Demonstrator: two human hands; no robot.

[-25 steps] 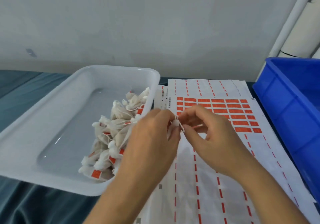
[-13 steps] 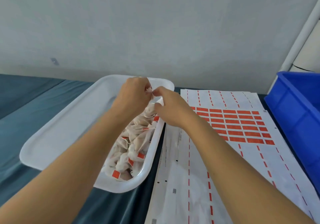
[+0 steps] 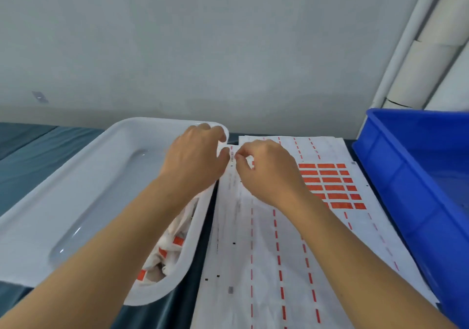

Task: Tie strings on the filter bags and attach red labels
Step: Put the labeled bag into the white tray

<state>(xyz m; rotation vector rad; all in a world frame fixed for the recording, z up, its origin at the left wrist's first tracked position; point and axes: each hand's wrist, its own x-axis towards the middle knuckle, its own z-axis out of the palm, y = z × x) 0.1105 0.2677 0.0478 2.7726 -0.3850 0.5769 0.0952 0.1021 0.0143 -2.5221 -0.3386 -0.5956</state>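
Right now your left hand (image 3: 195, 161) hovers over the white tray's (image 3: 83, 176) far right corner, fingers curled; whether they hold anything, I cannot tell. Your right hand (image 3: 266, 173) pinches something tiny above the label sheets (image 3: 266, 265). Tied filter bags (image 3: 170, 247) lie in the tray.

The white tray (image 3: 83, 184) takes the left side of the table; its left part is bare, and the bags (image 3: 172, 247) fill its right side under the left forearm. The label sheets (image 3: 266, 265) lie flat between the tray and the blue bin (image 3: 418, 201), whose tall wall closes the right. Behind all stands the wall (image 3: 203, 49). A narrow strip of dark cloth (image 3: 203, 265) stays free between tray and sheets.
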